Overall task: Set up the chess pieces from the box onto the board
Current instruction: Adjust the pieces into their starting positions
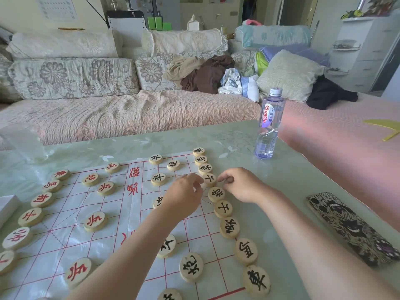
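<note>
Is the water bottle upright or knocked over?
Upright: the water bottle stands on its base on the table, cap on top.

Home living room: cushioned sofa (129, 100)

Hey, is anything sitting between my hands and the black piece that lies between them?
Nothing visible. The left hand and right hand flank the black piece, with fingers right at its edges. The neighbouring pieces in its row sit close on the far and near sides, not in the way.
</note>
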